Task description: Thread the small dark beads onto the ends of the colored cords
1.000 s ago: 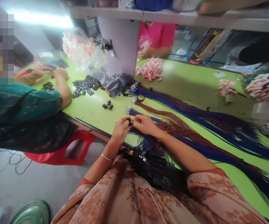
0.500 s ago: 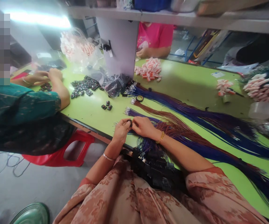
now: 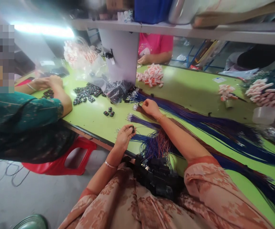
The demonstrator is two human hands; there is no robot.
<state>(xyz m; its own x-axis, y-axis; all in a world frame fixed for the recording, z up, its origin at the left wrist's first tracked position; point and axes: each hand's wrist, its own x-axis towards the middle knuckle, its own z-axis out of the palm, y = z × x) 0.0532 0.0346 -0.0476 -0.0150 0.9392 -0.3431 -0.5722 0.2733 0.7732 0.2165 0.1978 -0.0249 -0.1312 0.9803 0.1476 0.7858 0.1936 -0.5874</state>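
My left hand (image 3: pixel 124 137) is closed on a small black connector (image 3: pixel 132 129), with a thin wire running off to its right. My right hand (image 3: pixel 151 108) is over the brown wire bundle (image 3: pixel 135 107), fingertips pinched beside a dark tape roll (image 3: pixel 140 103); what they grip, if anything, is hidden. Below it lies a purple wire bundle (image 3: pixel 139 120) with bare metal terminals at its left end. Blue wires (image 3: pixel 139 138) lie right of my left hand. Black connectors with wires (image 3: pixel 161 178) are heaped at my lap.
Three black connectors (image 3: pixel 109 112) lie left of the wires, before a larger connector pile (image 3: pixel 87 93). Pink-white pieces (image 3: pixel 153 75) are heaped near the upright panel (image 3: pixel 120 54). A co-worker in a teal sleeve (image 3: pixel 44 109) works at left; another in pink sits opposite. A shelf (image 3: pixel 156 28) crosses overhead.
My right hand has left the connector and moved up and away to the brown wires. My left hand stays low, still holding the connector. The view has tilted up slightly.
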